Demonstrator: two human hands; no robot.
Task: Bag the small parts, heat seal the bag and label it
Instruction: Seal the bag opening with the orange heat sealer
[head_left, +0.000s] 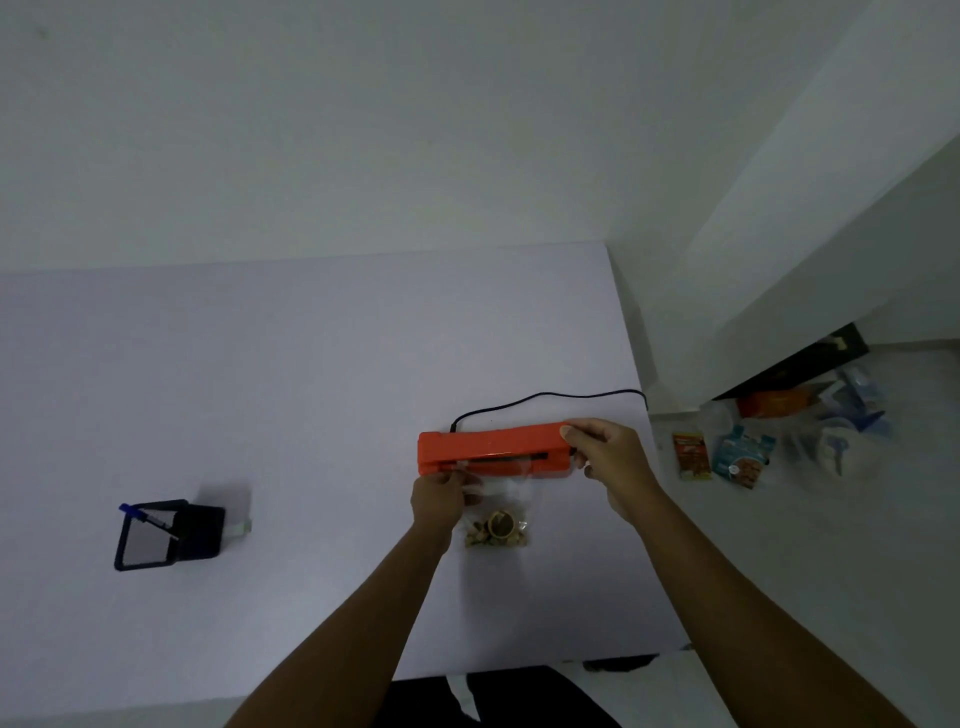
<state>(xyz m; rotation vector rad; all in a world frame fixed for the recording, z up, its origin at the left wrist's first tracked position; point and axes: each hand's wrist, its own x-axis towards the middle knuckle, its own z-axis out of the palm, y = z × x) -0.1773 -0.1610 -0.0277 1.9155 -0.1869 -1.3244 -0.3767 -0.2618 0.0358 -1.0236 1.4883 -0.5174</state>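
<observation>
The view is dim and flat, with a cool grey-violet cast over the surface (260, 389). Soft light leaves only a faint, blurred shadow just beyond the pen holder (156, 540). The orange sealer (493, 447) alone looks saturated; the clear bag (498, 514) almost melts into the surface. Wide-angle distortion bends the wall lines, and the packets (727, 457) on the floor at right are smeared and soft.

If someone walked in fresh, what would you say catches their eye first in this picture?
The orange sealer in the middle stands out first, with the right hand gripping its right end. Just below it, the left hand pinches a clear bag of small brass-coloured parts at the sealer's slot. A black pen holder stands far left on the table.
</observation>
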